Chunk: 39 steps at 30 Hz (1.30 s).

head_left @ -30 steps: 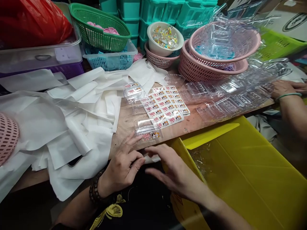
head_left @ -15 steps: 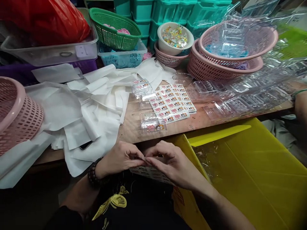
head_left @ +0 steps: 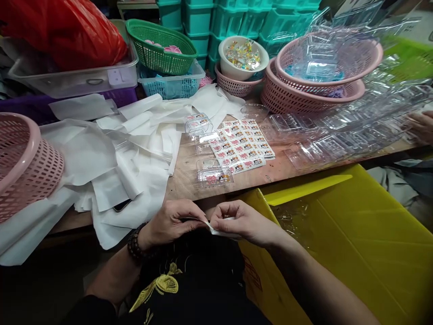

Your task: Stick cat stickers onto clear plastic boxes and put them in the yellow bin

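I am pinching a small white sheet (head_left: pixel 219 231) between both hands, just below the table (head_left: pixel 189 176) edge and over my lap. My left hand (head_left: pixel 172 223) is gripping its near end, my right hand (head_left: pixel 241 221) the other end. Half a second ago the sheet was lying flatter under my fingertips; now I am lifting and bending its corner, probably peeling a sticker off it, though it is too small to be sure. The sticker sheet (head_left: pixel 241 146) and a clear box (head_left: pixel 214 175) are lying on the table just above my hands.

A sticker sheet (head_left: pixel 244 145) lies on the table (head_left: pixel 287 168), paper sheets (head_left: pixel 135 149) to its left, baskets (head_left: pixel 304 90) behind.
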Available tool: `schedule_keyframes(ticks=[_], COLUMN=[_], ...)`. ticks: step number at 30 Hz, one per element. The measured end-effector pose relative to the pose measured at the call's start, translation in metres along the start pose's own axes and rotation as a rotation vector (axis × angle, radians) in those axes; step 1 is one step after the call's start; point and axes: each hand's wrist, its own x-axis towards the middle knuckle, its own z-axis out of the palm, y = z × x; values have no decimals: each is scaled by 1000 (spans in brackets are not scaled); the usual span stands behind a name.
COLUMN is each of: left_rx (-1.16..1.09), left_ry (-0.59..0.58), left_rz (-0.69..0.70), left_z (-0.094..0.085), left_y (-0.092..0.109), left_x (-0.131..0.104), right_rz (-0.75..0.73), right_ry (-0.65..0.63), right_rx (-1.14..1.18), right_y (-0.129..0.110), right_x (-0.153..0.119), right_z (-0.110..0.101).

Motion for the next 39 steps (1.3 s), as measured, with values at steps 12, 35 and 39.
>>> schedule_keyframes(ticks=[12,35,39], left_rx=[-251,98,161], left_ry=[34,-189,-115], left_rz=[-476,-399,-354], left_z=[6,-33,-36], left_y=[-2,4,4], left_x=[-4,25,27], right_rz=[-831,-981,-874], right_ry=[656,771,565], right_rx=[-1108,-1171,-1606], right_y=[21,-67,-68], right_x=[-13,85,131], right_z=[21,-92,-109])
